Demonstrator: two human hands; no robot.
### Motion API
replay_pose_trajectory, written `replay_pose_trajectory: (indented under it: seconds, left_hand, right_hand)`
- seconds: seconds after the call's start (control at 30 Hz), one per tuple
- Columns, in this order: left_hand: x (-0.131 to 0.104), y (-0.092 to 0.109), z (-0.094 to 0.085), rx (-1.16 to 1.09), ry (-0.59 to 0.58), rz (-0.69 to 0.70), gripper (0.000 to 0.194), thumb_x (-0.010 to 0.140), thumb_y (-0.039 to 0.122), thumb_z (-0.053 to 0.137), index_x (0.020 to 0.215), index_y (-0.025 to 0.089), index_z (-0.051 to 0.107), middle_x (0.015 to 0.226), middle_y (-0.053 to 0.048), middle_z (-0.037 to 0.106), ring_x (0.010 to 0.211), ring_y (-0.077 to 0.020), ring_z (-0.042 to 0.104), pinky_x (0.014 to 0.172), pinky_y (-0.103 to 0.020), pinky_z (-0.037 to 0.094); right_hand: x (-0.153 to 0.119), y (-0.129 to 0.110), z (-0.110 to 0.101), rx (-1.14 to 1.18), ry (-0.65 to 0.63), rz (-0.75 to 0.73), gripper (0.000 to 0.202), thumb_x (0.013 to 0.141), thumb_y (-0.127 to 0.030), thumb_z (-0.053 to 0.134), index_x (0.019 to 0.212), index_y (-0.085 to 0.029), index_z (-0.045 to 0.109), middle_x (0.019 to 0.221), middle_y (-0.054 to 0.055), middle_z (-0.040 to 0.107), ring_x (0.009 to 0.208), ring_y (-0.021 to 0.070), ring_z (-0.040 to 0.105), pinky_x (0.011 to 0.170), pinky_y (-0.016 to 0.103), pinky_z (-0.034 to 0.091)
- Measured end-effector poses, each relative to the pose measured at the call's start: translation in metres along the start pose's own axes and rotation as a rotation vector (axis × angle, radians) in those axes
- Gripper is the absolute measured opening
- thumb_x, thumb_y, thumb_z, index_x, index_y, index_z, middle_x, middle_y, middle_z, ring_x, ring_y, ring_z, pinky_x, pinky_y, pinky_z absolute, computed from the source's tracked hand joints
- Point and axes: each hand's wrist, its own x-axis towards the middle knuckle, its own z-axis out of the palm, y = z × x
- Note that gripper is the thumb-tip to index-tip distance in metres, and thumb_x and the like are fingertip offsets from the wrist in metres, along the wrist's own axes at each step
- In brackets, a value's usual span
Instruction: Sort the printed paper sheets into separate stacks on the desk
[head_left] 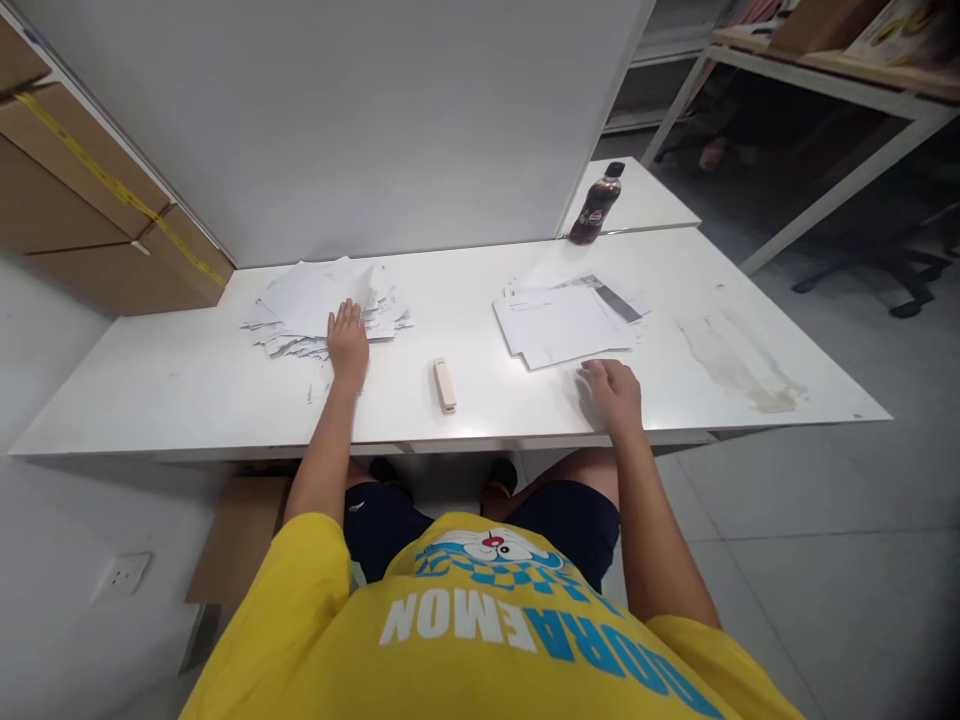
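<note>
My left hand [348,345] lies flat, fingers stretched out, on the front edge of a spread, uneven pile of white paper [307,300] at the left of the white desk. Beside the front right corner of a second, smaller stack of papers [562,325], my right hand [616,392] rests with its fingers curled in. No object shows in it, and it appears apart from the sheets. Between my two hands a small cream-coloured stapler [444,386] lies on the desk, pointing away from me. A printed sheet with a dark grey band [611,297] sticks out behind the right stack.
A dark cola bottle [596,205] stands upright at the back right of the desk [465,290]. A grey-white panel [375,120] rises along the back edge. Cardboard boxes [97,200] with yellow tape are at the far left. A brownish stain [742,360] marks the desk's right side.
</note>
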Motion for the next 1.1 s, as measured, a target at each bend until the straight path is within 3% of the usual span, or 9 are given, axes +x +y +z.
replay_pose_trajectory:
  seconds: [0.13, 0.23, 0.37, 0.5, 0.63, 0.77, 0.83, 0.93, 1.1]
  left_hand:
    - [-0.08, 0.059, -0.008, -0.028, -0.007, 0.172, 0.046, 0.103, 0.039, 0.03, 0.135, 0.017, 0.054, 0.143, -0.011, 0.054, 0.144, -0.027, 0.035, 0.125, -0.054, 0.014]
    - [-0.15, 0.111, 0.0, -0.094, -0.228, 0.443, 0.047, 0.099, 0.023, 0.034, 0.143, 0.027, 0.048, 0.144, -0.006, 0.054, 0.146, -0.0257, 0.031, 0.125, -0.052, 0.021]
    - [-0.197, 0.147, 0.011, -0.042, -0.491, 0.579, 0.052, 0.097, 0.017, 0.034, 0.148, 0.022, 0.041, 0.149, -0.007, 0.048, 0.148, -0.0264, 0.024, 0.122, -0.055, 0.024]
    - [-0.194, 0.134, 0.012, -0.073, -0.484, 0.543, 0.051, 0.099, 0.029, 0.042, 0.15, 0.028, 0.037, 0.152, -0.006, 0.044, 0.15, -0.0249, 0.017, 0.122, -0.055, 0.022]
    - [-0.165, 0.114, 0.012, -0.108, -0.171, 0.057, 0.067, 0.097, 0.045, 0.046, 0.155, 0.023, 0.02, 0.161, -0.014, 0.024, 0.152, -0.0283, 0.006, 0.121, -0.055, 0.02]
    - [-0.131, 0.109, 0.018, -0.445, -0.164, -0.3, 0.062, 0.094, 0.047, 0.051, 0.148, 0.022, 0.031, 0.142, -0.016, 0.052, 0.132, -0.0253, 0.051, 0.107, -0.042, 0.045]
    - [-0.119, 0.11, 0.019, -0.653, -0.255, -0.352, 0.043, 0.092, 0.046, 0.053, 0.126, 0.02, 0.054, 0.111, -0.01, 0.069, 0.105, -0.0223, 0.066, 0.092, -0.036, 0.054]
    - [-0.109, 0.111, 0.017, -0.782, -0.286, -0.382, 0.024, 0.088, 0.044, 0.058, 0.087, 0.02, 0.062, 0.078, -0.002, 0.065, 0.078, -0.0171, 0.065, 0.073, -0.027, 0.054]
    - [-0.102, 0.106, 0.009, -0.758, -0.092, -0.405, 0.016, 0.088, 0.034, 0.057, 0.082, 0.02, 0.06, 0.074, 0.002, 0.059, 0.071, -0.0124, 0.058, 0.066, -0.022, 0.047]
  right_hand:
    - [-0.054, -0.038, 0.021, 0.203, -0.138, 0.036, 0.044, 0.087, -0.059, 0.045, 0.091, -0.021, 0.066, 0.095, 0.01, 0.07, 0.091, 0.0263, 0.062, 0.086, 0.043, 0.047]
    - [-0.099, -0.074, 0.053, 0.602, -0.351, 0.145, 0.059, 0.091, -0.063, 0.029, 0.125, -0.023, 0.057, 0.114, 0.01, 0.069, 0.096, 0.024, 0.066, 0.079, 0.039, 0.053]
    - [-0.121, -0.092, 0.074, 0.703, -0.318, 0.31, 0.048, 0.085, -0.054, 0.046, 0.122, -0.026, 0.058, 0.114, 0.007, 0.069, 0.096, 0.0243, 0.066, 0.079, 0.037, 0.054]
    - [-0.102, -0.068, 0.054, 0.584, -0.224, 0.354, 0.035, 0.078, -0.048, 0.055, 0.102, -0.024, 0.064, 0.092, 0.004, 0.071, 0.087, 0.0242, 0.063, 0.077, 0.037, 0.051]
    - [-0.074, -0.039, 0.028, 0.469, -0.011, 0.239, 0.025, 0.075, -0.044, 0.061, 0.086, -0.022, 0.064, 0.082, 0.0, 0.066, 0.085, 0.0203, 0.059, 0.078, 0.032, 0.047]
    - [-0.05, -0.028, 0.022, 0.55, 0.133, 0.155, 0.021, 0.071, -0.038, 0.064, 0.084, -0.021, 0.065, 0.078, -0.001, 0.063, 0.081, 0.0173, 0.056, 0.077, 0.031, 0.045]
    - [-0.043, -0.029, 0.023, 0.564, 0.159, 0.144, 0.021, 0.07, -0.037, 0.064, 0.084, -0.021, 0.065, 0.076, -0.002, 0.062, 0.079, 0.0167, 0.056, 0.077, 0.031, 0.045]
    - [-0.038, -0.031, 0.024, 0.557, 0.131, 0.16, 0.021, 0.069, -0.038, 0.065, 0.082, -0.021, 0.065, 0.073, -0.002, 0.061, 0.075, 0.0164, 0.055, 0.073, 0.03, 0.044]
    - [-0.04, -0.029, 0.025, 0.562, 0.098, 0.226, 0.023, 0.07, -0.038, 0.065, 0.084, -0.02, 0.066, 0.071, -0.003, 0.06, 0.067, 0.0143, 0.051, 0.064, 0.027, 0.041]
